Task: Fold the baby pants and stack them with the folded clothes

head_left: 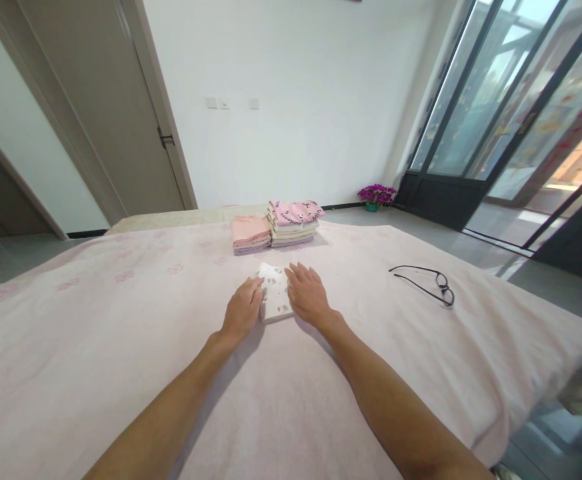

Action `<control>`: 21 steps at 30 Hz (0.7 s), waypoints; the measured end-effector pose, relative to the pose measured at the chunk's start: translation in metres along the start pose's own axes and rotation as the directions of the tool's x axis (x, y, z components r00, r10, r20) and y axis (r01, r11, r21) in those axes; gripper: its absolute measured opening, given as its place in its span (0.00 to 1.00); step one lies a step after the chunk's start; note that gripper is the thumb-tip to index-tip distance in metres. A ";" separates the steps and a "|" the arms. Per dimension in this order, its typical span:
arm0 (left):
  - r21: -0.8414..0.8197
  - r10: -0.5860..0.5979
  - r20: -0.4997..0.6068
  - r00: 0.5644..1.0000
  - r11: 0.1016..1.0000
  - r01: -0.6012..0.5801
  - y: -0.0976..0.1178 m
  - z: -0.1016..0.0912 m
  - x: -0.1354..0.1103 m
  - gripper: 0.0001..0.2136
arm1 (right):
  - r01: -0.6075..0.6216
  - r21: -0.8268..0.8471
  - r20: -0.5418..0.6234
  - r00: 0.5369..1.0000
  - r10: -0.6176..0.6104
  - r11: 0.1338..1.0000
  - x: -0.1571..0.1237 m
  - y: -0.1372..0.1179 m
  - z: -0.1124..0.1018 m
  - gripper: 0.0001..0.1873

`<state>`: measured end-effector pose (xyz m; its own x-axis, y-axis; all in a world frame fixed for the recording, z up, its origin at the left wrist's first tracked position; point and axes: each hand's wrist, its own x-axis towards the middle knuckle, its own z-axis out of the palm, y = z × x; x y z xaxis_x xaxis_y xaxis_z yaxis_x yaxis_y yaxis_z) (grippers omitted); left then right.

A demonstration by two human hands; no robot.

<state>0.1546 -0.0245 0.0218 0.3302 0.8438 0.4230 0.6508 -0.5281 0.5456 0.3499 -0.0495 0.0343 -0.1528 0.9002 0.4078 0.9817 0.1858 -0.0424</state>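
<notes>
A small folded white cloth (pixel 274 297) with little printed figures lies on the pink bedspread (pixel 121 347). My left hand (pixel 243 309) presses its left edge, fingers curled against it. My right hand (pixel 307 292) lies flat on its right edge with fingers stretched out. Beyond them stand two piles of folded clothes: a pink pile (pixel 249 233) and a taller pile topped by a pink printed piece (pixel 295 222).
Black glasses (pixel 428 281) lie on the bedspread to the right. A door (pixel 105 113) stands at the back left, sliding glass doors (pixel 511 113) at the right, and a pot of purple flowers (pixel 377 196) on the floor by the wall.
</notes>
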 end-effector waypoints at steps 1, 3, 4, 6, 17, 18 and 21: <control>0.020 0.016 0.015 1.000 1.000 -0.016 -0.001 0.003 0.005 0.21 | 0.014 -0.005 0.015 1.000 -0.014 1.000 -0.001 -0.001 0.005 0.26; 0.056 0.057 0.060 0.997 0.997 -0.060 -0.002 0.010 0.010 0.21 | 0.022 -0.005 0.062 0.998 -0.022 1.000 -0.003 0.000 0.013 0.28; 0.095 0.079 0.093 0.993 0.992 -0.087 -0.002 0.015 0.011 0.22 | 0.020 0.000 0.086 0.996 -0.020 1.000 -0.004 0.001 0.016 0.28; 0.208 0.100 0.166 0.981 0.969 -0.134 -0.003 0.023 0.010 0.23 | 0.005 0.019 0.119 0.993 -0.008 1.000 -0.005 0.004 0.019 0.29; 0.366 0.030 0.305 0.952 0.919 -0.146 -0.006 0.016 -0.015 0.28 | -0.202 0.103 0.182 0.966 0.182 0.974 -0.002 0.014 0.023 0.35; 0.355 0.028 0.303 0.953 0.924 -0.140 -0.006 0.013 -0.017 0.28 | -0.271 0.113 0.190 0.950 0.247 0.956 -0.002 0.016 0.024 0.39; 0.338 -0.036 0.263 0.964 0.939 -0.057 -0.010 0.005 -0.022 0.30 | -0.439 0.134 0.239 0.885 0.401 0.889 -0.001 0.024 0.025 0.51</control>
<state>0.1441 -0.0373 0.0032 0.4743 0.8579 0.1977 0.8238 -0.5117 0.2439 0.3709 -0.0361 0.0098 0.2308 0.9649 0.1256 0.9240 -0.1769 -0.3391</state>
